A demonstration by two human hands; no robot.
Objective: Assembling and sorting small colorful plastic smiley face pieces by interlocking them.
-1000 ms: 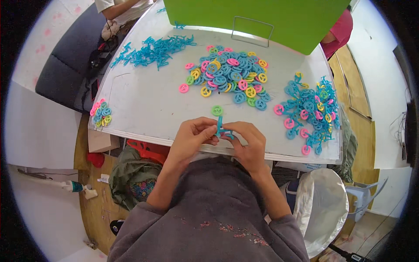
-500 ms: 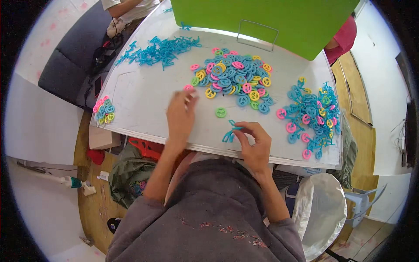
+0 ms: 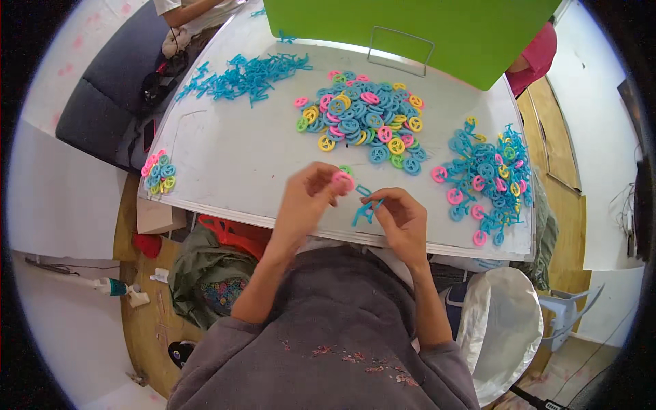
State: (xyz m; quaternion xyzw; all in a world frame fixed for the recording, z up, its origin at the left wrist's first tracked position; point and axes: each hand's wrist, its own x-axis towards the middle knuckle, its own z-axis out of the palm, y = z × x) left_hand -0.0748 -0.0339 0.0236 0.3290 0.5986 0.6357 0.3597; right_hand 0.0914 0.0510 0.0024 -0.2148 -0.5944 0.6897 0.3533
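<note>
Between the fingertips of my left hand (image 3: 305, 208) is a small pink plastic wheel (image 3: 343, 180), a little blurred. My right hand (image 3: 404, 222) pinches a blue forked plastic piece (image 3: 362, 215) close to the table's front edge. The wheel and the forked piece are near each other but look apart. A green wheel (image 3: 346, 169) lies on the table, partly hidden behind the pink one. Beyond my hands is a heap of spoked wheels (image 3: 372, 119) in blue, pink, yellow and green. At the right sits a pile of forked pieces with wheels on them (image 3: 488, 174).
Loose blue forked pieces (image 3: 249, 76) lie at the far left of the white table (image 3: 225, 147). A small cluster of wheels (image 3: 159, 172) is at the left edge. A green panel (image 3: 417, 34) stands at the back. Below right hangs a white bag (image 3: 506, 328). Other people sit beyond the table.
My left hand has moved right and nearer from the front of the wheel heap, now with a pink wheel in its fingers. My right hand stays nearly in place with the forked piece.
</note>
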